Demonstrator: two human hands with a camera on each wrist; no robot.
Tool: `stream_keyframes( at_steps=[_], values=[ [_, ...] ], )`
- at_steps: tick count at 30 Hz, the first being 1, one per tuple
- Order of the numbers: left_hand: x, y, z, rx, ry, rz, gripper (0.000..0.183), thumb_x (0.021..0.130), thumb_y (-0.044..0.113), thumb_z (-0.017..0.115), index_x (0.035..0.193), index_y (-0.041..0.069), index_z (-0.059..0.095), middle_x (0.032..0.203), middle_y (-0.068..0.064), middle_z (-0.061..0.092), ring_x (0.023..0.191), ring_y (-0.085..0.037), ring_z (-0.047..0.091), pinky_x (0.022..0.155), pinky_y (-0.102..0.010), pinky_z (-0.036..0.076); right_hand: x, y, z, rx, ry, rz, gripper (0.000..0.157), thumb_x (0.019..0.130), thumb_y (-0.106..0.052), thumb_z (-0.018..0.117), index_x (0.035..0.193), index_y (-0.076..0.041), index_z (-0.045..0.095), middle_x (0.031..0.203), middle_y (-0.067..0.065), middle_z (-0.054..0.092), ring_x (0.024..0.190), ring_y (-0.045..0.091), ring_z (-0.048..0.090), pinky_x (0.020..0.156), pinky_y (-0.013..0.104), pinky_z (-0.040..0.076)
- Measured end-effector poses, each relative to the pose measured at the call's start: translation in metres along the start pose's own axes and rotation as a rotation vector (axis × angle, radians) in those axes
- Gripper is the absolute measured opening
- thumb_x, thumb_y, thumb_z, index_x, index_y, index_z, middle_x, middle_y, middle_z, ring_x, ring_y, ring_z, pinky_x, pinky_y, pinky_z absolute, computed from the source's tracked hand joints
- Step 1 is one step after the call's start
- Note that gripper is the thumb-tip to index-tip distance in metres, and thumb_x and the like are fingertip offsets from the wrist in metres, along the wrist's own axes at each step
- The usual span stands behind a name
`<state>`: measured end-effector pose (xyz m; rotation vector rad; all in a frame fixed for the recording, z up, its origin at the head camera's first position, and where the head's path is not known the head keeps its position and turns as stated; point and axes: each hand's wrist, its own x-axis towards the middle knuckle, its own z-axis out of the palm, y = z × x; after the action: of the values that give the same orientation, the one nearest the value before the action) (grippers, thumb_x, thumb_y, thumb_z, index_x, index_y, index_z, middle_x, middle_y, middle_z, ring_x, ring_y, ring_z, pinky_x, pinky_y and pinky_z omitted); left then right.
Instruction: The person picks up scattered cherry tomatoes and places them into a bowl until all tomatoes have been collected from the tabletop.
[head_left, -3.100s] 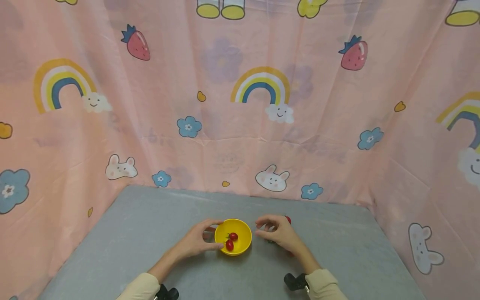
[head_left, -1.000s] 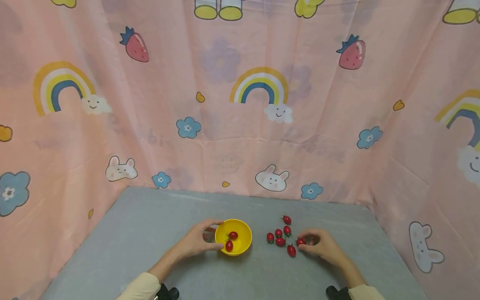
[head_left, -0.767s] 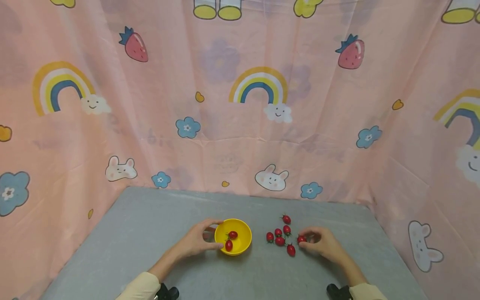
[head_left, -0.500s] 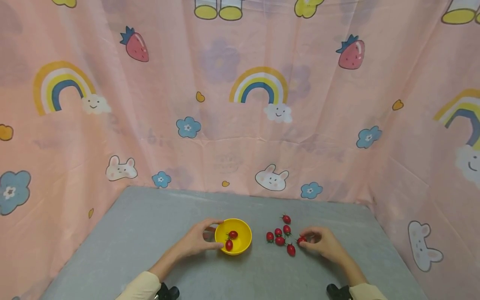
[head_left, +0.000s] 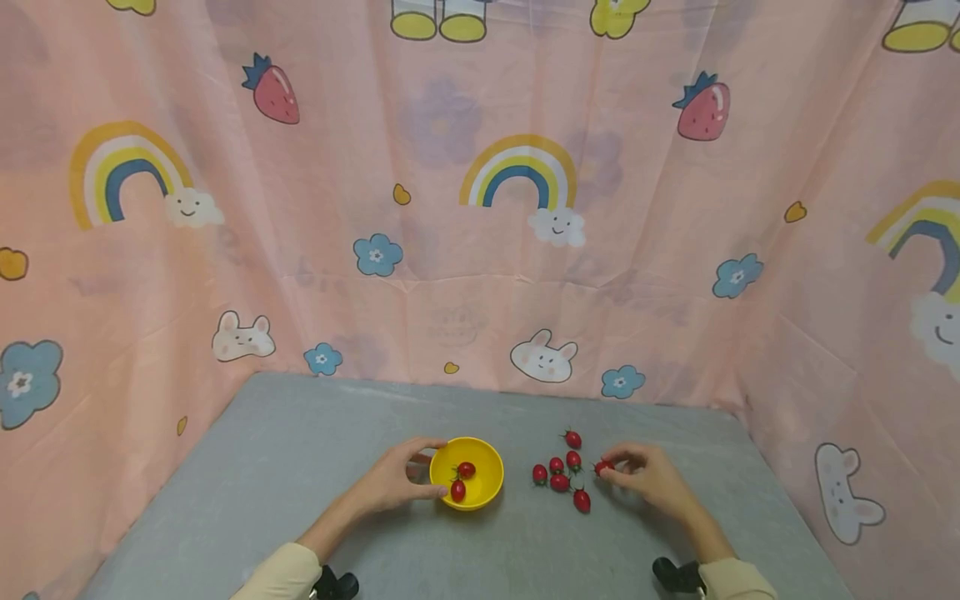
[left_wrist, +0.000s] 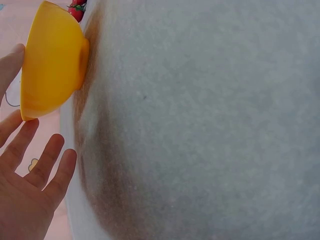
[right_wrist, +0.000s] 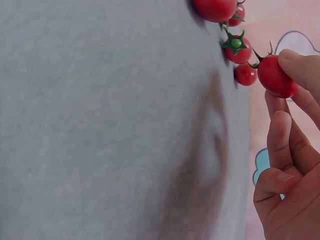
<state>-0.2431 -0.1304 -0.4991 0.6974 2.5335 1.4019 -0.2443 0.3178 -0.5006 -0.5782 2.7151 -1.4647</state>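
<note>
On the left, my left hand (head_left: 392, 479) grips the rim of a yellow bowl (head_left: 489, 479) between thumb and fingers. Two cherry tomatoes (head_left: 458, 490) with green stems lie inside it. In the left wrist view the bowl (left_wrist: 52, 65) shows from the side, its base on the table. My right hand (head_left: 654, 482) pinches a single cherry tomato (head_left: 603, 467) between thumb and fingertips. The right wrist view shows this tomato (right_wrist: 276, 76) apart from the table, stem pointing away from the palm. Several loose cherry tomatoes (head_left: 559, 482) lie between the bowl and my right hand.
A grey cloth-like surface covers the table (head_left: 337, 433). Behind and beside it hangs a pink curtain (head_left: 315, 208) printed with rainbows, strawberries and rabbits. One loose cherry tomato (head_left: 573, 439) lies farther back than the others, and another tomato (head_left: 582, 500) lies nearest the front.
Three seconds ago my right hand was beside the bowl with no tomato visible in it. It moved right to a tomato, pinched it and has raised it slightly. My left hand stays on the bowl.
</note>
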Motion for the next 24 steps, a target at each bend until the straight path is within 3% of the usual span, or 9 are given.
stream_keyframes(
  at_steps=[12, 24],
  values=[
    [0.001, -0.001, 0.001, 0.002, -0.003, -0.001, 0.063, 0.087, 0.027, 0.084, 0.142, 0.012, 0.057, 0.142, -0.010, 0.054, 0.118, -0.030, 0.059, 0.096, -0.046, 0.052, 0.011, -0.013, 0.005, -0.068, 0.058, 0.026, 0.020, 0.090, -0.020, 0.080, 0.103, -0.006, 0.075, 0.095, 0.000, 0.072, 0.080, 0.021, 0.060, 0.064, 0.029, 0.051],
    [0.001, 0.000, 0.000, -0.004, -0.004, 0.002, 0.063, 0.087, 0.027, 0.084, 0.142, 0.011, 0.056, 0.142, -0.010, 0.054, 0.118, -0.030, 0.059, 0.096, -0.047, 0.052, 0.024, -0.021, 0.019, -0.038, 0.081, -0.049, 0.020, 0.089, -0.022, 0.081, 0.104, -0.009, 0.076, 0.095, -0.002, 0.071, 0.079, 0.020, 0.060, 0.065, 0.028, 0.050]
  ],
)
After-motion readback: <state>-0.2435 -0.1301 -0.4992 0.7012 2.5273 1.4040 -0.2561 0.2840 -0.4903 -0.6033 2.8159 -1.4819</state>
